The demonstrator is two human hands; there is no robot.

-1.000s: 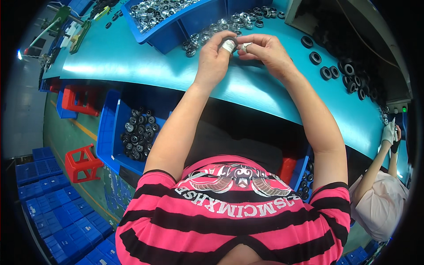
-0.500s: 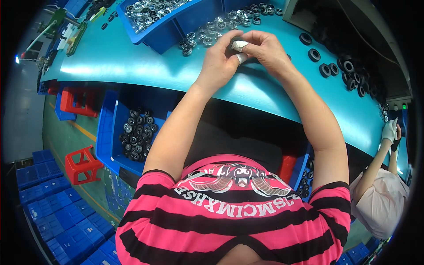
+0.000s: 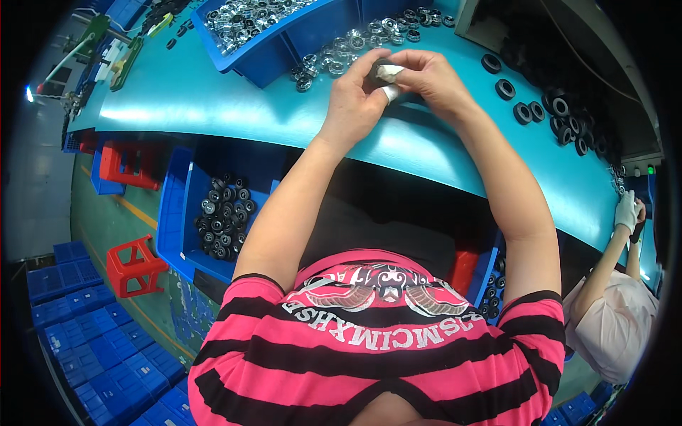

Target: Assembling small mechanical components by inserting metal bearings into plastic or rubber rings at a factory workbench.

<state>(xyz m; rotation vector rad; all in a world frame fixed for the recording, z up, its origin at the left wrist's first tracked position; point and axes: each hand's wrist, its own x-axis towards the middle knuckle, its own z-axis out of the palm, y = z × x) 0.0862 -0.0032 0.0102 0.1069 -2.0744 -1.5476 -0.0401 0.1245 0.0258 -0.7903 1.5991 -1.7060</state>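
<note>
Above the teal tabletop, my left hand [image 3: 354,99] and my right hand [image 3: 433,82] meet with fingers curled around a small black tyre [image 3: 383,64]. My fingers cover most of it, so I cannot see whether a hub sits inside. White wrapping [image 3: 389,73] covers a right-hand digit, and another white wrap [image 3: 391,92] is on the left thumb. Just beyond my hands lie loose clear and chrome wheel hubs [image 3: 341,51]. To their right, several black rubber tyres [image 3: 505,89] are scattered and heaped on the table.
A blue bin [image 3: 266,67] of shiny hubs stands at the back left. Below the table edge, another blue bin [image 3: 186,213] contains finished black wheels [image 3: 224,220]. Red stools [image 3: 135,266] and stacked blue crates [image 3: 106,362] are at left. A co-worker [image 3: 614,319] with a gloved hand works at far right.
My hands stay together in nearly the same place, with a slight shift of the fingers. A little more of the dark tyre shows between them. The whole view has moved slightly.
</note>
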